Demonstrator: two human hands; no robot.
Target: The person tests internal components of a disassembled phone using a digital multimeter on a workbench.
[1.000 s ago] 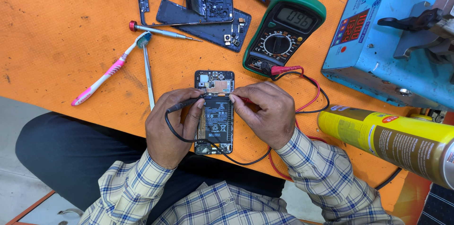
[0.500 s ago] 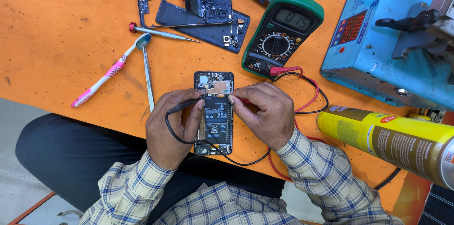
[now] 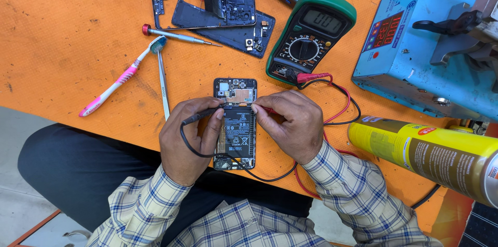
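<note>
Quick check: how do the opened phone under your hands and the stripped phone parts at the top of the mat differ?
The opened phone lies upright with battery and boards in place; the stripped phone parts are a hollow frame stacked askew on a dark back piece. The left hand and right hand touch the opened phone; the stripped parts lie untouched. Both rest on the orange mat.

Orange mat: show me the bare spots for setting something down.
Free: the orange mat left of the toothbrush and phone frame. Crowded: around the opened phone under both hands, multimeter, blue machine and yellow can.
</note>
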